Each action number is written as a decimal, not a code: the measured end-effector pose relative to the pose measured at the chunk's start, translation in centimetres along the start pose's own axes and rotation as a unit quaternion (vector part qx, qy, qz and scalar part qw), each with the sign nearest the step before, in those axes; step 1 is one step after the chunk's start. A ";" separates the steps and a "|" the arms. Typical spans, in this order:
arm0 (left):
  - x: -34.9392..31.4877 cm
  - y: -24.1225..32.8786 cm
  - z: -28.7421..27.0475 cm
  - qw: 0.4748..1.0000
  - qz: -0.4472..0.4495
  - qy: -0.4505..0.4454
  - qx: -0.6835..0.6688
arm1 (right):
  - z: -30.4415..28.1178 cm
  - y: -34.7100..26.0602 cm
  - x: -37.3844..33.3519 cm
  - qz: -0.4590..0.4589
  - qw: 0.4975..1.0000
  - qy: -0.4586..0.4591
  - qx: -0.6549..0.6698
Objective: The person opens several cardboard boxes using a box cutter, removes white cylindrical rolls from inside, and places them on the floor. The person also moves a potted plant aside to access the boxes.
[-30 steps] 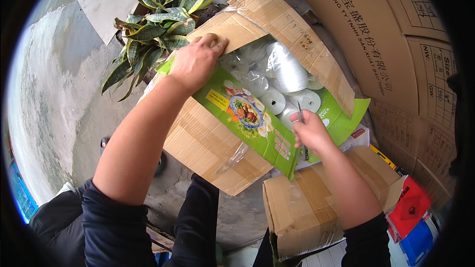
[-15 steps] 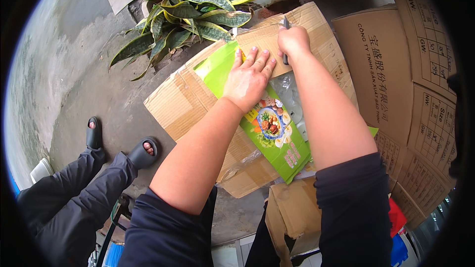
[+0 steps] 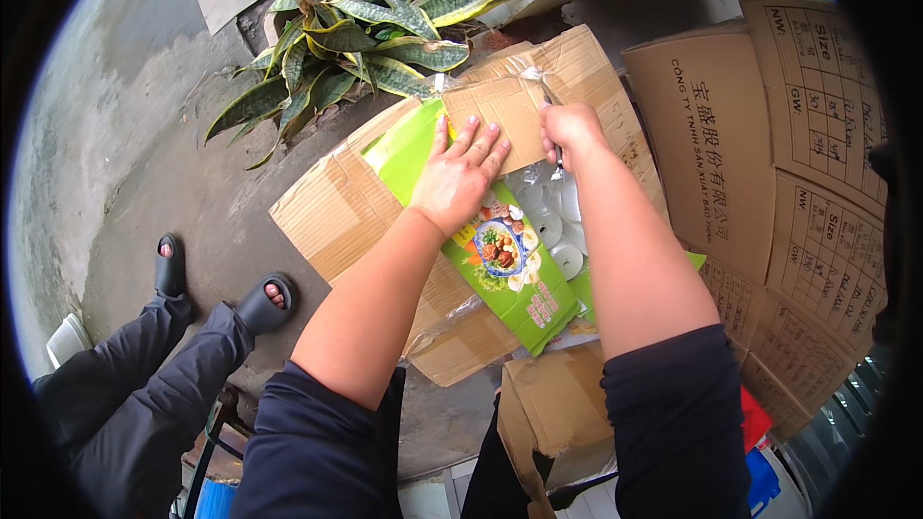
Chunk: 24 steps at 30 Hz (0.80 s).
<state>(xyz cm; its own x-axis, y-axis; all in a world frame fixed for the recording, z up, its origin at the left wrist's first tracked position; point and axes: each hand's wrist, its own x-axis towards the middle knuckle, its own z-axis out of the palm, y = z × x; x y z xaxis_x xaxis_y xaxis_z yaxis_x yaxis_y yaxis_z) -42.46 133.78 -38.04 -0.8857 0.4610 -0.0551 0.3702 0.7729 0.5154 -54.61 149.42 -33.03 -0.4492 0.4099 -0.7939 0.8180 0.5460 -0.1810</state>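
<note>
I see the right hand (image 3: 574, 131) gripping a tool (image 3: 558, 171), the left hand (image 3: 452, 185) (spread open) flat on the green sheet (image 3: 401, 161).

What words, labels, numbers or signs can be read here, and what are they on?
I leave the wording out, but here's where it stands:
Large brown carton, right: dark print in two scripts, legible.
Table panels, far right: headings legible, handwritten entries partly blurred.
Green sheet under the left hand: pink lettering, too blurred.
Taped carton flap: handwriting, too faint.
</note>
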 end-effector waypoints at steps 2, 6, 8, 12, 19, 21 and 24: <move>0.1 0.2 0.2 1.000 -0.002 0.014 0.000 | -1.5 1.5 -0.9 -0.092 0.976 0.089 -0.174; -0.1 -0.1 0.7 0.998 -0.003 0.059 -0.015 | -3.3 5.0 -2.2 -0.191 0.917 0.170 -0.306; -0.4 -0.8 0.8 0.996 -0.004 0.087 -0.020 | -3.3 5.2 -2.9 -0.149 0.906 0.222 -0.329; 1.5 -1.5 -1.9 0.973 -0.044 0.188 -0.130 | -10.9 8.3 0.1 -0.364 0.826 0.311 -0.297; 9.5 -11.5 -10.3 0.925 -0.365 0.078 -0.074 | -21.8 11.5 3.4 -0.289 0.811 0.351 -0.367; 9.8 -11.6 -9.5 0.920 -0.384 0.077 0.014 | -18.6 13.7 2.8 -0.303 0.812 0.353 -0.353; 9.3 -9.3 -7.4 0.913 -0.383 0.127 0.069 | -16.4 17.3 2.3 -0.190 0.870 0.262 -0.373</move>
<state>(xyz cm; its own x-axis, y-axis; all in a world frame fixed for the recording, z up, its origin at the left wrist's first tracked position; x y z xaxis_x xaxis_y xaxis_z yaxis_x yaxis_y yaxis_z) -56.21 127.66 -37.07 -0.9296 -0.3393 -0.1438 -0.3676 0.8818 0.2956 -47.35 171.82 -28.53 -0.8977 0.2662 -0.3511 0.2017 0.9568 0.2096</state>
